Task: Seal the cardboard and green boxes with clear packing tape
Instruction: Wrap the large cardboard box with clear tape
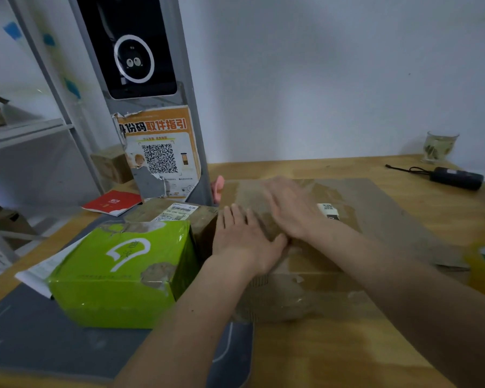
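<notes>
— How are the arms set?

— Both forearms reach forward from the near edge and meet over the wide flat brown cardboard box [305,278]. The left hand [247,239] lies palm down on its top with fingers straight and together, pointing away. The right hand [289,208] is blurred, also flat with fingers extended, crossing just beyond the left one and pressing the taped top. Neither hand grips anything.

— And the box itself?

— It sits on the wooden worktop [333,357], its long axis running left to right, top face up, with glossy clear tape across it.

— The other one?

— The bright green glossy box [123,273] stands just left of the cardboard box, on a grey mat [39,340], touched by neither hand. A smaller labelled cardboard parcel [168,212] lies behind it. Far right of the cardboard box, a black handheld device [457,178] and a glass [440,147].
</notes>
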A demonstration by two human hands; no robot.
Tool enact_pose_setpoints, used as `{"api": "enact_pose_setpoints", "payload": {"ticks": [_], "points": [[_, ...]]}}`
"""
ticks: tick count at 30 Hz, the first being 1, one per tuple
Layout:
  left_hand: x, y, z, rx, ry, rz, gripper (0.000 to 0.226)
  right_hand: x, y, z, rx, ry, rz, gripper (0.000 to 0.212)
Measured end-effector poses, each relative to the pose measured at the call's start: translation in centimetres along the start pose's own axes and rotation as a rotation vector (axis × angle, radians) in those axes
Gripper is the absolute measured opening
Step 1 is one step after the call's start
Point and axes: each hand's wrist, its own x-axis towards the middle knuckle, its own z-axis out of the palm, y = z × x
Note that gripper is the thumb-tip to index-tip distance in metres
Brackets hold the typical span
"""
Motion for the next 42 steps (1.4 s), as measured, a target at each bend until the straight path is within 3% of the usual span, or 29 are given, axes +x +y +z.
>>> {"api": "enact_pose_setpoints", "payload": {"ticks": [3, 8, 11, 17, 20, 23, 26, 29, 33, 36, 42], "points": [[0.0, -0.4, -0.2, -0.024, -0.019, 0.087, 0.078, -2.7, -2.1, -0.7, 0.236, -0.408, -0.058, 0.046], [-0.8, -2.1, -0.7, -0.051, -0.029, 0.183, 0.074, -1.9, -0.8, -0.7, -0.066, -0.501, 0.006, 0.070], [-2.0, -2.1, -0.9, -0.012, -0.047, 0.167, 0.076, -1.2, 0.2, 0.1, -0.211, -0.488, 0.056, 0.076], [-3.4, -1.5, 0.5, -0.034, 0.116, 0.098, 0.071, -1.3, -0.6, 0.6, -0.310, -0.424, 0.052, 0.070], [-3.4, -1.3, 0.7, -0.109, 0.087, -0.003, 0.073, -2.0, -1.6, 0.6, -0.229, -0.482, -0.015, 0.056], [-3.3, -1.4, 0.3, -0.153, 0.077, 0.005, 0.068, -2.5, -2.4, -1.2, -0.096, -0.542, 0.024, 0.053], [-3.3, -1.9, -0.1, -0.263, 0.152, 0.008, 0.046, -2.9, -2.9, -2.3, -0.012, -0.496, 0.065, 0.049], [-3.2, -2.4, 0.1, -0.360, 0.229, 0.027, 0.031, -3.1, -3.7, -0.3, -0.012, -0.484, -0.016, 0.051], [-3.3, -2.6, 0.4, -0.395, 0.208, 0.061, 0.065, -2.9, -3.8, 0.2, 0.121, -0.499, -0.014, 0.045], [-2.5, -2.6, 0.6, -0.283, 0.128, 0.050, 0.065, -3.3, -3.5, 0.0, 0.138, -0.475, -0.055, 0.047], [-2.1, -2.1, 0.4, -0.125, 0.062, 0.003, 0.063, -2.6, -2.3, 0.5, -0.161, -0.477, 0.027, 0.060]]}}
